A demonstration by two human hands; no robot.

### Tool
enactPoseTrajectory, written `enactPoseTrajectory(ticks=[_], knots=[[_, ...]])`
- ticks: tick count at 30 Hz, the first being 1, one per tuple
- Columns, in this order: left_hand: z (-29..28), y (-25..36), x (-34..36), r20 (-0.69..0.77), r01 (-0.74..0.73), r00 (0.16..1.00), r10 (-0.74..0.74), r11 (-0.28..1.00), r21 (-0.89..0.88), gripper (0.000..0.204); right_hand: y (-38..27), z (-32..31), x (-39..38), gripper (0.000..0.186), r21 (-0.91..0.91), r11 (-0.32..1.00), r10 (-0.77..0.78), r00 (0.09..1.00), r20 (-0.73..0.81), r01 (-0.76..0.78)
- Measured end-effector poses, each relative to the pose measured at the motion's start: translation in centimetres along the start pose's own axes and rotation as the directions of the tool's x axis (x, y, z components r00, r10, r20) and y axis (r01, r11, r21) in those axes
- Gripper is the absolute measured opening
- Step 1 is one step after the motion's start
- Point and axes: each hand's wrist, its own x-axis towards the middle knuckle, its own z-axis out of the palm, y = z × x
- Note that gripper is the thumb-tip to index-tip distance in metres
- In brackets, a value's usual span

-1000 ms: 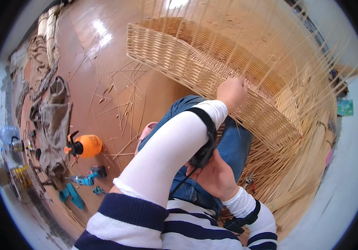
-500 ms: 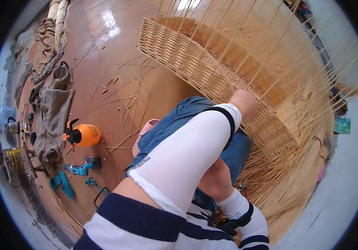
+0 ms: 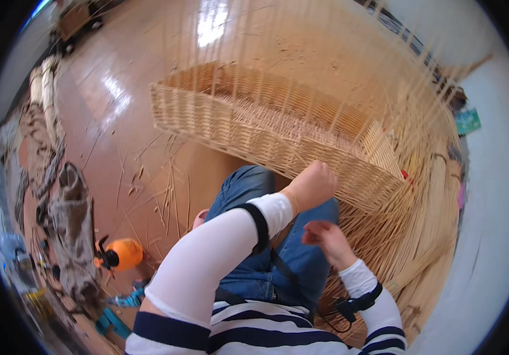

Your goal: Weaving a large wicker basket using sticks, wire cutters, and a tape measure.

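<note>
A long, pale woven wicker basket [image 3: 219, 112] rests tilted across the upper middle, tall upright stakes rising from it. My left hand [image 3: 315, 182], in a white sleeve with a black strap, is closed against the lower part of its near side; what the fingers hold is hidden. My right hand [image 3: 327, 239] hovers below and right of it over my jeans [image 3: 299, 254], fingers loosely bent and slightly blurred, with nothing visible in them. A black device [image 3: 346, 307] is strapped at my right wrist, and a dark cord runs over my lap.
Loose reeds [image 3: 396, 236] are heaped along the right beside a white wall [image 3: 482, 236]. At left lie an orange pump sprayer [image 3: 125, 253], a teal drill [image 3: 125, 299], sacking [image 3: 68, 207] and reed bundles [image 3: 50, 100]. Cut strands litter the floor.
The view has shifted and the basket appears more level. My left hand sits lower on its side. My right hand has come out from under my left forearm to the right.
</note>
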Motion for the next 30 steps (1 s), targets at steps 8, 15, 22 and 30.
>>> enactPoseTrajectory(ticks=[8, 15, 22, 30], knots=[[-4.1, -0.6, 2.0, -0.256, -0.164, 0.959, 0.118, 0.972, -0.166, 0.014, -4.7, -1.6, -5.3, 0.015, -0.54, 0.688, -0.69, 0.668, -0.279, 0.485], [-3.0, -6.6, -2.3, -0.334, 0.287, 0.822, -0.461, 0.842, -0.457, 0.008, -17.8, 10.4, -18.0, 0.027, -0.715, -0.295, -0.954, -0.154, 0.256, 0.634], [1.0, -9.9, -1.7, 0.112, 0.471, 0.726, -0.678, 0.372, -0.8, 0.024, -17.8, 10.7, -10.6, 0.028, -0.725, -0.478, -0.864, -0.415, 0.285, 0.496], [2.8, -11.1, 4.2, 0.022, 0.579, 0.721, -0.693, 0.584, -0.569, 0.057, -10.4, -2.5, 3.3, 0.047, -0.826, 0.37, -0.89, 0.417, -0.184, 0.425]])
